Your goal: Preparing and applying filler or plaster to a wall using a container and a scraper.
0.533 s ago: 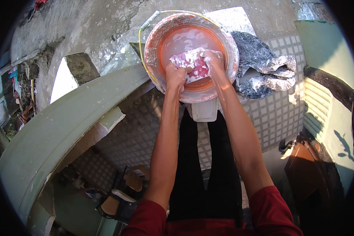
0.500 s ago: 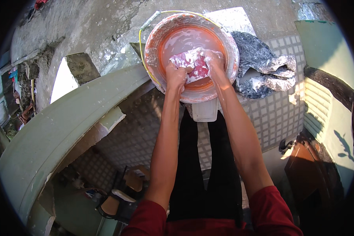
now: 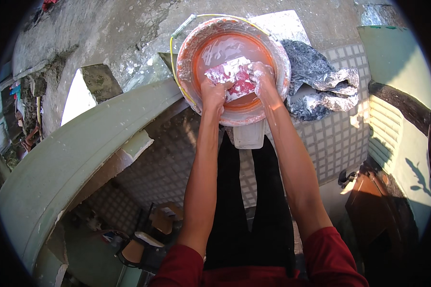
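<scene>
A pink-red piece that looks like cloth point(image 3: 242, 89), smeared with thick white paste, is held between my hands inside an orange bucket point(image 3: 185, 62). My left hand point(image 3: 213, 94) is closed on its left side, thumb lying over the top. On the opposite side my right hand point(image 3: 262, 78) grips it, with white paste on the fingers. Cloudy pale liquid point(image 3: 220, 49) fills the lower part of the bucket, just beyond the hands. White splashes coat the bucket's rim and walls. The undersides of both hands are hidden.
A yellow wire handle point(image 3: 172, 62) hangs at the bucket's left. Right of it lies a paste-smeared dark crumpled sheet or bag point(image 3: 304, 57), near a white board point(image 3: 282, 23). A clear plastic tub point(image 3: 249, 135) is under the near rim. A pale green curved ledge point(image 3: 91, 124) runs along the left.
My right hand's fingers have shifted slightly on the pink-red piece, and its pasty upper folds have changed shape a little. My left hand keeps its grip.
</scene>
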The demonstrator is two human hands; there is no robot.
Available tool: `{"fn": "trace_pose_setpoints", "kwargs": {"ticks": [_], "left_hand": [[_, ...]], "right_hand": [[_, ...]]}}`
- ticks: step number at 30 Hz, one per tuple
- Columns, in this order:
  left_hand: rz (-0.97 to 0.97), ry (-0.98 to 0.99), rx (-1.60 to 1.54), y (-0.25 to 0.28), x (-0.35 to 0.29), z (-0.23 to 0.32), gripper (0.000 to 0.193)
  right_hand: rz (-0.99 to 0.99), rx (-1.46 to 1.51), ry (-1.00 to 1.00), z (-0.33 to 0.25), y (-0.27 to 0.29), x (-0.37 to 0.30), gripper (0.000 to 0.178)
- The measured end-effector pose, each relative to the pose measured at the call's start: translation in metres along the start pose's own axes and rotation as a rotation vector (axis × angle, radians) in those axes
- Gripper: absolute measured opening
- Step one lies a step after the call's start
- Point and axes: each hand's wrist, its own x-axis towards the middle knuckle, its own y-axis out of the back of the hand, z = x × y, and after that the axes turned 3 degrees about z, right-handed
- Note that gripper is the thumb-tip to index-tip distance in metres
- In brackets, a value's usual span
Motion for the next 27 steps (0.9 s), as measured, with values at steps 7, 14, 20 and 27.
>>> {"fn": "trace_pose_setpoints", "kwargs": {"ticks": [7, 14, 20, 27], "left_hand": [[-0.03, 0.031, 0.034, -0.01, -0.004, 0.004, 0.032], [0.003, 0.092, -0.029, 0.006, 0.005, 0.0, 0.03], [-0.049, 0.197, -0.024, 0.003, 0.004, 0.003, 0.032], [-0.048, 0.168, -0.042, 0.002, 0.003, 0.005, 0.033]], "right_hand": [[0.183, -0.024, 0.019, 0.017, 0.0, 0.019, 0.021], [-0.016, 0.115, -0.211, -0.021, -0.008, -0.009, 0.025], [-0.098, 0.004, -0.287, -0.035, 0.004, -0.004, 0.032], [-0.058, 0.041, 0.001, -0.017, -0.003, -0.013, 0.027]]}}
